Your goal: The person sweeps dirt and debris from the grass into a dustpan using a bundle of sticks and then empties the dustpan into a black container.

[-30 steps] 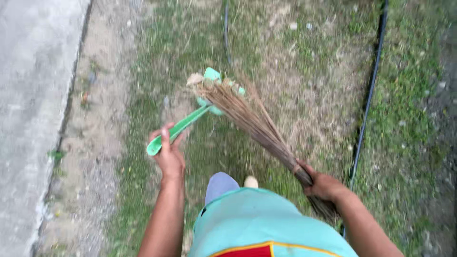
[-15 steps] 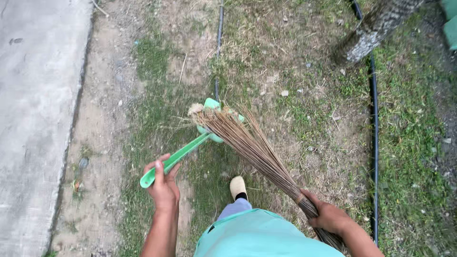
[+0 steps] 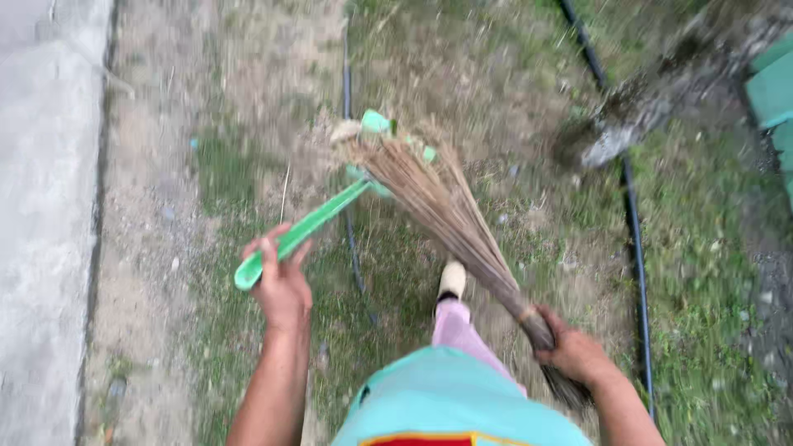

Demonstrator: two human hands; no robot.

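Left hand [image 3: 279, 281] reached forward, fingers curled shut in grip; right hand [image 3: 574, 353] stayed low near body, fist closed.

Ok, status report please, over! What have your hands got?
Left hand shut on green dustpan handle. Right hand shut on stick broom, bristles lying across the pan. Black hose on the grass just beneath. Over.

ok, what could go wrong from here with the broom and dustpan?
The broom bristles press over the dustpan, so debris may spill back onto the grass. The left hand grips only the end of the handle, so the pan may tip. A black hose by the foot could trip the person.
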